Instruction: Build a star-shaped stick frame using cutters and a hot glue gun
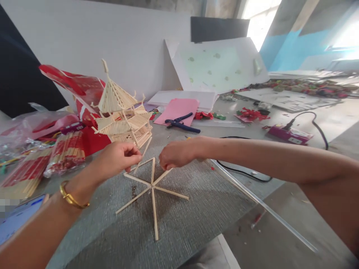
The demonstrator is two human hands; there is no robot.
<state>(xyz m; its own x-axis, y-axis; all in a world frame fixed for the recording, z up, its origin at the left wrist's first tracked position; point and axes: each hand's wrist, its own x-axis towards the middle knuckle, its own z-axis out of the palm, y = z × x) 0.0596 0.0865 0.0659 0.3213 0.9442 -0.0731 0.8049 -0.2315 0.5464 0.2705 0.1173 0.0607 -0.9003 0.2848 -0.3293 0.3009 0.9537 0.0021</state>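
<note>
While pinched, stick star [153,185] beneath hands.

1. Star [153,185] – pale bare wooden sticks, matt.
2. Mat [182,224] under the star – grey, rough woven-looking texture, dull.
3. Pagoda [123,116] behind the star – the same unpainted wood, matt.
4. Bundles [66,153] left of the star – wooden sticks in glossy clear plastic wrap printed red.
5. Bangle [71,198] on the left wrist – shiny gold-coloured metal.
6. Tube [260,203] right of the star – clear, smooth plastic.
7. Pink sheet [178,110] beyond the pagoda – matt paper.
</note>
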